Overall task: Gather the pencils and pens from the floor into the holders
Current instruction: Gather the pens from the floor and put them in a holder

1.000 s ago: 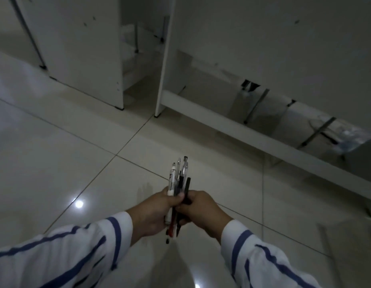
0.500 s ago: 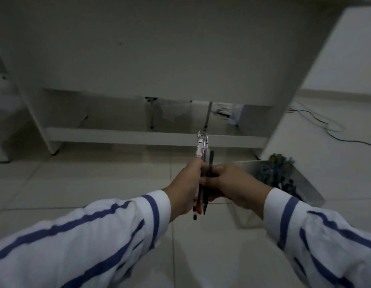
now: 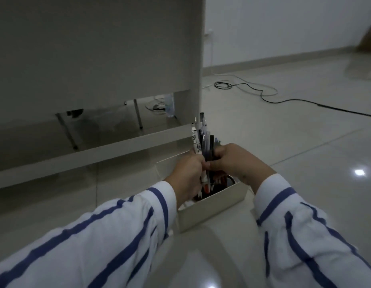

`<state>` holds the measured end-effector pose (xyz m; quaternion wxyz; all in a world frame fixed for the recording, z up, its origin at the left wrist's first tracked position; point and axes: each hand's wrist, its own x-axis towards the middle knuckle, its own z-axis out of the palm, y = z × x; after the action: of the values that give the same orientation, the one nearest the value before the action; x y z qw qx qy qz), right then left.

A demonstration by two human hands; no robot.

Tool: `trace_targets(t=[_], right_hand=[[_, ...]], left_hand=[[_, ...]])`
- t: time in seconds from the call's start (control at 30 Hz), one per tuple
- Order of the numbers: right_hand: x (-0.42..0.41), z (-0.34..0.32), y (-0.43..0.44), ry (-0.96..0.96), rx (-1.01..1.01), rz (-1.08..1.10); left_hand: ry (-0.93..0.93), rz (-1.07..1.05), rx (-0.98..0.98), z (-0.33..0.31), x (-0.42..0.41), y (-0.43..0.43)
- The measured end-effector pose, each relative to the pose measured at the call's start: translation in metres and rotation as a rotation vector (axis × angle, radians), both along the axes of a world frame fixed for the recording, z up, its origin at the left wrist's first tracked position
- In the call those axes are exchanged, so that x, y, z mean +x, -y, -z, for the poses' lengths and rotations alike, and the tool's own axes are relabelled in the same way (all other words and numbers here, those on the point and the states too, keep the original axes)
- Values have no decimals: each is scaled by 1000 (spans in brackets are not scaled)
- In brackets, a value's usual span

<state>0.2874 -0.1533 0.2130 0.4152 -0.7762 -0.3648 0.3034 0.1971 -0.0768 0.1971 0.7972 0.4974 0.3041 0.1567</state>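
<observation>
Two grips work above the one white box: the left grip and the right grip. They share one bundle of pens over the box, at least five, though overlap hides the exact number. More pens lie inside the box, too dark to count. Beyond the box run two cables, a black cable and a pale cable. Left of the box stand two metal legs.

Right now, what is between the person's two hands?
A bunch of pens and pencils, held upright by the left hand and the right hand, over a white box. The head view shows it.
</observation>
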Motion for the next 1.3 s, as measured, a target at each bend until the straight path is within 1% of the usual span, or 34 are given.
trace_targets(t=[0.13,0.23,0.33,0.43,0.57,0.7,0.83,1.07,1.3], right_hand=[[50,26,10,23,30,141],[78,51,8,68,3,209],[95,75,3,74,-28,241],[104,95,-1,95,-67,253],[110,108,-4,140,-142,205],[114,117,-7,148,-202,190],[118,125,-8,156,-243,187],[116,134,-11,185,-268,170],[114,138,-13,264,-324,148]], left_hand=[[-49,121,204,15,54,7],[-42,191,250,37,86,5],[-105,181,274,55,102,2],[-162,174,302,72,110,1],[-171,186,313,97,116,-3],[-235,234,466,111,120,-7],[-250,204,593,119,124,-4],[-222,181,626,132,121,-9],[-131,163,596,134,117,-12]])
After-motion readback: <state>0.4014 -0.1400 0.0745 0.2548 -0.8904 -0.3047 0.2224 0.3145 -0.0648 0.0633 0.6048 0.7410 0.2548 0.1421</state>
